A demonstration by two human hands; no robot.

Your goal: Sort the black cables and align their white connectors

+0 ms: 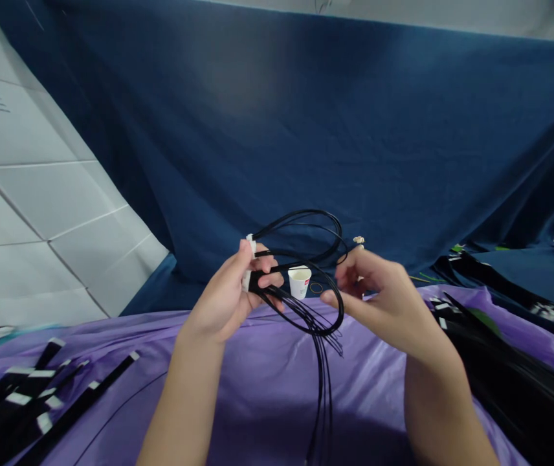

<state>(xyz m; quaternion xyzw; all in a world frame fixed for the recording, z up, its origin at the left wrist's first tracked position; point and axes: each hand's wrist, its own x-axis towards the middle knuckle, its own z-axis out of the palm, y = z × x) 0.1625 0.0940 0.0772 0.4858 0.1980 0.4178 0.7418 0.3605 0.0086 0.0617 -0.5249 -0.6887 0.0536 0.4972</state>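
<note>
My left hand [231,285] is closed around a bundle of thin black cables [323,331] with white connectors [251,246] at its end. The cables curve out to the right in large loops, and loose ends hang down over the purple sheet. At the right side of the loops is my right hand [371,288], its thumb and curled fingers apart. Its thumb tip is close to the lower loop; whether it touches the cable I cannot tell.
A white paper cup [299,283] stands behind the cables, with a thin ring [316,287] beside it. Black cables with white ends [29,395] are piled at left on the purple sheet [267,395]. Another dark bundle [514,382] lies at right. Blue cloth [306,129] hangs behind.
</note>
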